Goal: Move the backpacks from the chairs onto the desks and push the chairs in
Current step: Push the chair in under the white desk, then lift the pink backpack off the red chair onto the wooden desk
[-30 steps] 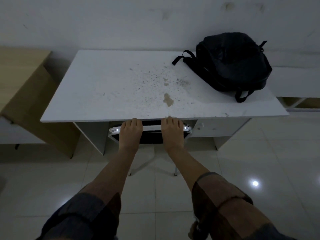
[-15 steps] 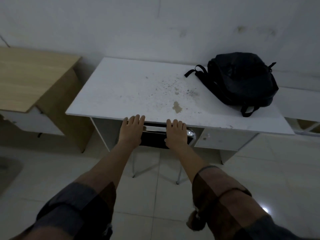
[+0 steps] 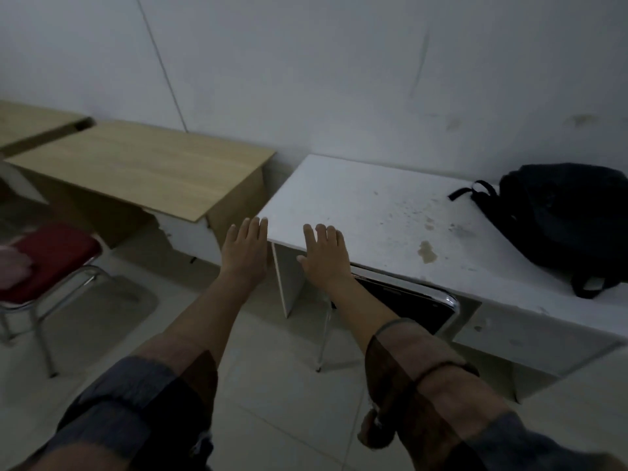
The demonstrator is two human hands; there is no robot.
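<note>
The white bench is the landmark here, its top speckled and stained, standing against the wall. To its left stands a wooden bench, bare on top. Nearer and further left of the white bench sits a red chair on chrome legs, not pushed in, with something pale and blurred on its seat; whether that is a backpack cannot be told. Tucked under the white bench's front edge is a black chair with a chrome rim, already pushed in. On the white bench's right end lies a black backpack, slumped and soft, straps trailing off both sides. It looks light and floppy; a bag like it is best lifted by its top loop or a strap, since the body would sag. The red chair looks stiff and light, likely to slide easily on tile if pushed at the seat rim. The left hand hovers flat, fingers spread, just left of the white bench's corner; the right hand is likewise flat and empty at that corner's front edge.
</note>
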